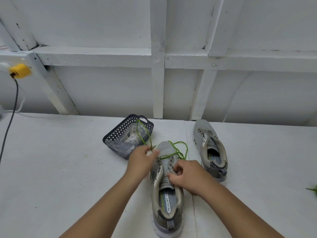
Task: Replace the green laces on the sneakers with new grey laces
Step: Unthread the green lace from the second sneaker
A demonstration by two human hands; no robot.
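The near grey mesh sneaker [167,186] stands in the middle of the white painted desk [60,169], toe pointing away, its eyelet rows almost bare: the thin, bright green lace [178,150] crosses only the lowest eyelets by the toe and spills in loose loops over the toe cap and onto the desk just to the right. One strand of it rises leftward over the dark blue plastic basket [118,133], a rectangular basket with perforated lattice walls and a loop handle at its far end, which sits just beyond and left of the sneaker's toe. Inside the basket lies a crinkled clear plastic bag [127,140] with pale cord inside, too blurred to read further. The second grey mesh sneaker [210,148] stands to the right, angled, with no lace in its eyelets and its tongue laid open. Both sneakers have padded collars, printed insoles and striped heel tabs. The left hand [143,159], somewhat blurred, reaches forward over the sneaker's left side and pinches the green strand at its fingertips. The right hand [186,174] rests against the sneaker's right eyelet row, fingers curled and gripping the upper near the tongue. At the far right edge of the desk a scrap of another green lace [313,189] shows.
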